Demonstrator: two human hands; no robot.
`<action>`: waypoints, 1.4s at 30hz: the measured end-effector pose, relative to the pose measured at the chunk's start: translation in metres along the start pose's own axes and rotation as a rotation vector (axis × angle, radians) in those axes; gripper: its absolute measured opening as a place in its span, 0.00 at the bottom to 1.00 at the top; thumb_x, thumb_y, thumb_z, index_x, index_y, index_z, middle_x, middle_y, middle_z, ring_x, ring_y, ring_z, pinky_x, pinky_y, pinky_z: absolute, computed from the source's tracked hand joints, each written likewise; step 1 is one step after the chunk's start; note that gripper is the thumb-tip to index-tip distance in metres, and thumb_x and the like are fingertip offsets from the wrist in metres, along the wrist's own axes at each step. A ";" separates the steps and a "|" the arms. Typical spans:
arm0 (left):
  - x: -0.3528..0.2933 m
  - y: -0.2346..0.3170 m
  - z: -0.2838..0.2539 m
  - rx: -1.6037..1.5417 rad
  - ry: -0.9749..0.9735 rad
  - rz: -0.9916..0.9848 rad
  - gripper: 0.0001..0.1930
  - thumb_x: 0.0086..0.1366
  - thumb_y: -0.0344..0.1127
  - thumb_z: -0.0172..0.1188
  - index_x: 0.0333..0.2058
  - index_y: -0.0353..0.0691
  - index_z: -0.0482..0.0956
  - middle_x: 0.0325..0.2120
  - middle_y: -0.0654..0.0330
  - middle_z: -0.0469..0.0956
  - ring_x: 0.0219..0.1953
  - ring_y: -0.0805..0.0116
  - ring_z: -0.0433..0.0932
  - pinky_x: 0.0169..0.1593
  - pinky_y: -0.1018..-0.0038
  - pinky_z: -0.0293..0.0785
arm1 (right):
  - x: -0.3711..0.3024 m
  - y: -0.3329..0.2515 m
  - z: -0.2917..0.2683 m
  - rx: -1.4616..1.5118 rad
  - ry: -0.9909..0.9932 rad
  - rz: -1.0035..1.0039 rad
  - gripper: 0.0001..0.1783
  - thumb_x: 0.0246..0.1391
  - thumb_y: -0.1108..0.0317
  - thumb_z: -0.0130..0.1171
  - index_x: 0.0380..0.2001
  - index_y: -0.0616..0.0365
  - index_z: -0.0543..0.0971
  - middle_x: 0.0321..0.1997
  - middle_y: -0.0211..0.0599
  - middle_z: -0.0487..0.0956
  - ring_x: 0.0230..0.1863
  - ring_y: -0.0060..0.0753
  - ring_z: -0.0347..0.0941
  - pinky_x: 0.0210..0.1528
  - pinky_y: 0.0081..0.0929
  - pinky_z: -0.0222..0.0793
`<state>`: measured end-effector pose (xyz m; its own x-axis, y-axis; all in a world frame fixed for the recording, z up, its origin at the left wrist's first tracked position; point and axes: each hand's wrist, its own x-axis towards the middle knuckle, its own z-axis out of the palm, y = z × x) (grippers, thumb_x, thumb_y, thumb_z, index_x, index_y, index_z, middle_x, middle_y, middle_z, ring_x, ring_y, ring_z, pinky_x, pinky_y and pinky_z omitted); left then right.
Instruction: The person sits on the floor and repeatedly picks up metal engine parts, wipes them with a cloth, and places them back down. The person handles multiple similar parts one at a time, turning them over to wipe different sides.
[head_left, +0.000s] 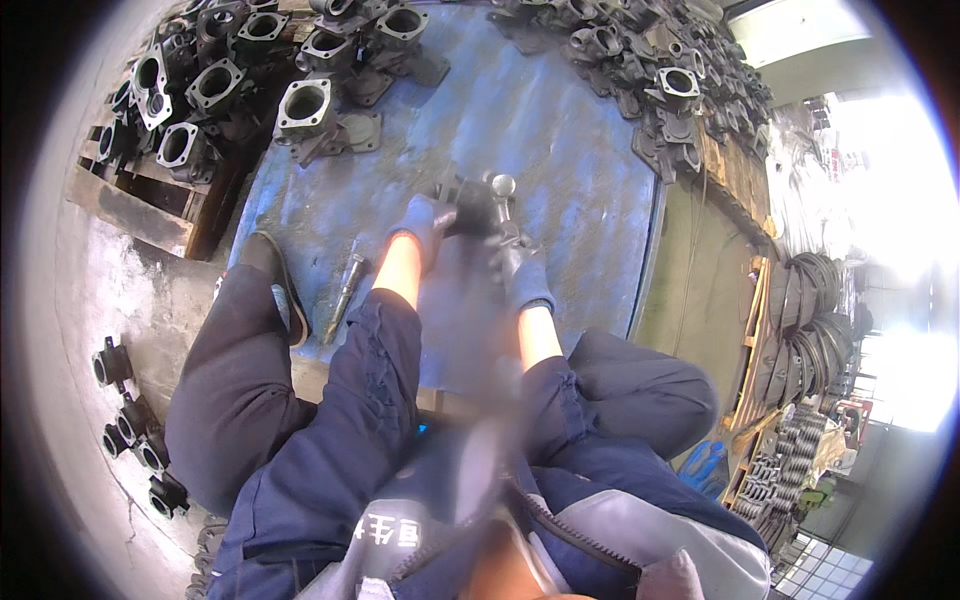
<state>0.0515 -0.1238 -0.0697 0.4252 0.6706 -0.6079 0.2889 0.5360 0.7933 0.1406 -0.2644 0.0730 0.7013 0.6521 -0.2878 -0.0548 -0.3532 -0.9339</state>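
Observation:
My left hand [428, 222], in a blue glove with dark fingers, is closed on a dark metal casting [466, 208] above the blue work surface [540, 110]. A blurred patch hides part of the casting. Just right of it, my right hand [520, 272], gloved the same way, is wrapped around a hammer whose shiny rounded end [503, 186] points away from me. The hammer's handle is mostly hidden by the fingers. Left of my left forearm, a chisel-like steel bar [345, 296] with a thicker far end lies on the blue surface.
Flanged castings [304, 106] are heaped at the far left, some on a wooden pallet [130, 215]. Another heap [665, 90] stands far right. Several castings [135, 425] lie on the floor at left. Coiled dark rings [810, 330] and blue gloves [704, 468] are at right.

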 end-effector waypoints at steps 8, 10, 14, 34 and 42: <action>-0.027 0.018 0.000 -0.093 -0.036 0.146 0.19 0.51 0.24 0.61 0.45 0.38 0.82 0.40 0.57 0.84 0.39 0.64 0.82 0.44 0.67 0.78 | 0.006 0.002 -0.003 -0.039 0.022 -0.012 0.30 0.64 0.41 0.50 0.39 0.60 0.83 0.29 0.38 0.81 0.28 0.36 0.76 0.37 0.34 0.72; -0.023 0.016 0.000 0.030 -0.009 0.097 0.19 0.51 0.25 0.62 0.44 0.38 0.82 0.38 0.56 0.85 0.39 0.64 0.82 0.44 0.67 0.78 | 0.008 0.003 -0.002 -0.063 0.027 -0.012 0.30 0.64 0.41 0.49 0.39 0.60 0.83 0.30 0.39 0.81 0.29 0.37 0.76 0.38 0.35 0.72; -0.001 0.002 0.006 -0.033 -0.063 0.097 0.18 0.52 0.23 0.63 0.44 0.36 0.83 0.38 0.54 0.85 0.39 0.62 0.83 0.45 0.67 0.79 | 0.008 0.004 -0.001 -0.088 0.031 -0.010 0.30 0.64 0.41 0.49 0.40 0.60 0.83 0.31 0.39 0.81 0.30 0.38 0.76 0.38 0.35 0.72; -0.010 0.011 0.002 0.133 -0.023 0.178 0.21 0.54 0.31 0.64 0.48 0.40 0.81 0.35 0.52 0.84 0.37 0.62 0.82 0.39 0.67 0.77 | 0.009 0.006 -0.004 -0.177 0.049 -0.012 0.31 0.64 0.40 0.48 0.42 0.60 0.82 0.35 0.44 0.81 0.35 0.43 0.76 0.42 0.39 0.72; -0.053 0.049 0.000 0.085 -0.001 -0.015 0.18 0.55 0.28 0.61 0.47 0.39 0.80 0.36 0.56 0.83 0.38 0.65 0.80 0.42 0.67 0.75 | 0.002 0.011 -0.007 -0.191 0.066 -0.003 0.31 0.63 0.40 0.48 0.42 0.60 0.82 0.37 0.45 0.81 0.37 0.45 0.76 0.44 0.40 0.72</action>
<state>0.0434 -0.1332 0.0015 0.4212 0.6625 -0.6194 0.3669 0.5001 0.7844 0.1460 -0.2718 0.0632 0.7468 0.6100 -0.2649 0.0783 -0.4763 -0.8758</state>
